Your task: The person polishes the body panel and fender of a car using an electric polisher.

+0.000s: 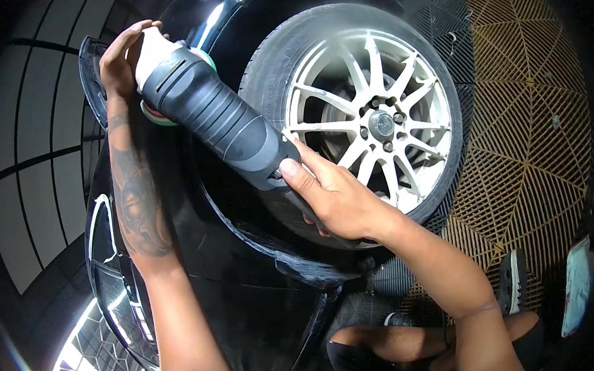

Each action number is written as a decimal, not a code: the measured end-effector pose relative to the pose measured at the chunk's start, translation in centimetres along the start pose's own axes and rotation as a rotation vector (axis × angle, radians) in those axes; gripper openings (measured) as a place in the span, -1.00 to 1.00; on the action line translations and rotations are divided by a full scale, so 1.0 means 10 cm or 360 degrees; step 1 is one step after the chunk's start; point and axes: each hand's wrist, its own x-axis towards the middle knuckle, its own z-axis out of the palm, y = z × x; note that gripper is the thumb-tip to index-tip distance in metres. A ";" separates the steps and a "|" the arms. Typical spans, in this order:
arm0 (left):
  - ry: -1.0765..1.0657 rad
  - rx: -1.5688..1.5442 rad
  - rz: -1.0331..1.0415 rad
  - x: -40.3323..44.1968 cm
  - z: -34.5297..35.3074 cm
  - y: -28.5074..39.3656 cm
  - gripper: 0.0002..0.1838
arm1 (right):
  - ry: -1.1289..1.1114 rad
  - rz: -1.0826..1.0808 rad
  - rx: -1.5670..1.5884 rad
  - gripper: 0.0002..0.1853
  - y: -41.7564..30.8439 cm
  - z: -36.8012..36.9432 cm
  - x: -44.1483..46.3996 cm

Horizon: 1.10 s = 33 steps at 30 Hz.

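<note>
In the head view, holds the polisher (220,117) in both hands, over the dark car body (230,303) and beside the wheel (381,123). Slants the long axis from the white head end (150,55) at upper left down to the handle (261,160) at lower right, with the handle end nearer to the wheel's hub.

Grasps the handle with the fingers of the right hand (343,201), and lays the thumb (299,175) along the upper side. Cups the head end with the fingers of the left hand (119,72), bent over the outer side. Has the left hand just beside the green-edged pad (154,115), and the right hand well apart from it, at the opposite end. Turns the pad toward the car body; cannot tell whether in contact there. Shows pale smears (306,270) on the bodywork below the tyre (269,83).
</note>
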 end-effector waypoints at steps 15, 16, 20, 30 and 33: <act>0.0083 -0.0158 -0.0134 -0.27 -0.08 0.04 -0.56 | 0.0088 -0.0182 -0.0227 0.01 0.00 0.17 -0.11; 0.0082 -0.0159 -0.0133 -0.23 -0.09 0.03 -0.56 | 0.0081 -0.0176 -0.0217 0.03 -0.01 0.16 -0.10; -0.0296 -0.0234 -0.0042 -0.08 -0.18 -0.25 -0.52 | 0.0105 -0.0154 -0.0172 0.05 -0.05 0.07 0.00; -0.0391 -0.0251 -0.0077 -0.14 -0.18 -0.09 -0.52 | -0.0116 -0.0085 -0.0294 0.01 -0.06 -0.10 -0.05; -0.0088 -0.0012 0.0066 -0.39 -0.09 -0.03 -0.58 | -0.0131 -0.0076 -0.0303 0.00 -0.08 -0.04 -0.12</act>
